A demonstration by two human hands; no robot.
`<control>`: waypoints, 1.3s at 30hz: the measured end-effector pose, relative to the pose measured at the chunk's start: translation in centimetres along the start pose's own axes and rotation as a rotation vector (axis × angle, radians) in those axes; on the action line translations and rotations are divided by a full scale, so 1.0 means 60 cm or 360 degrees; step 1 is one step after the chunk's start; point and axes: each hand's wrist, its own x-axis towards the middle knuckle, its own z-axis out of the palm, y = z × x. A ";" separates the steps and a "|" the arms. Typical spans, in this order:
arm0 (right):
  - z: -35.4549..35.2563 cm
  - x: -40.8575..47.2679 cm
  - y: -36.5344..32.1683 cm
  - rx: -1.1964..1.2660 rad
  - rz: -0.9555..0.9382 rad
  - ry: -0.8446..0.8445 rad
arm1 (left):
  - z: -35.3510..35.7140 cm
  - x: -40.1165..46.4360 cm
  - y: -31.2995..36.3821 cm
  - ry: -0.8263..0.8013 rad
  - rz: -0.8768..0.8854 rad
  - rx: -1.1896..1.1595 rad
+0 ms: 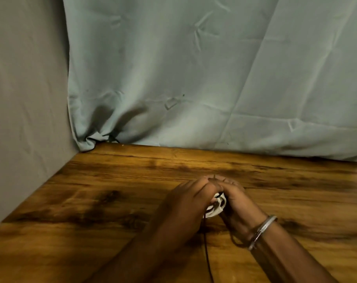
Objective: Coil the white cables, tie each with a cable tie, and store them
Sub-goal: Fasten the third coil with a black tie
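A small coil of white cable [215,209] lies between my two hands on the wooden table [104,201]. My left hand [185,203] curls over its left side and my right hand [237,199] wraps its right side, fingertips meeting above the coil. A thin black cable tie [206,242] crosses the coil and its tail runs down toward the near edge of the table. Most of the coil is hidden by my fingers.
A pale green cloth [194,78] hangs behind the table and a grey wall [20,99] stands at the left. A thin dark cord [114,138] shows at the cloth's lower corner. Bracelets [261,231] ring my right wrist.
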 end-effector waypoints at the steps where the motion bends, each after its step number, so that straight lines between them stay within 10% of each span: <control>1: 0.001 0.000 0.000 -0.0021 -0.0021 0.0017 | 0.000 0.000 0.001 -0.0031 0.0019 -0.0013; 26: -0.011 0.003 -0.006 0.0209 0.0194 0.0138 | 0.006 -0.006 -0.011 0.0280 -0.0224 -0.0211; 39: 0.004 -0.005 -0.012 -0.0246 -0.0376 0.0512 | 0.025 -0.008 -0.013 0.0250 -0.0652 -0.0641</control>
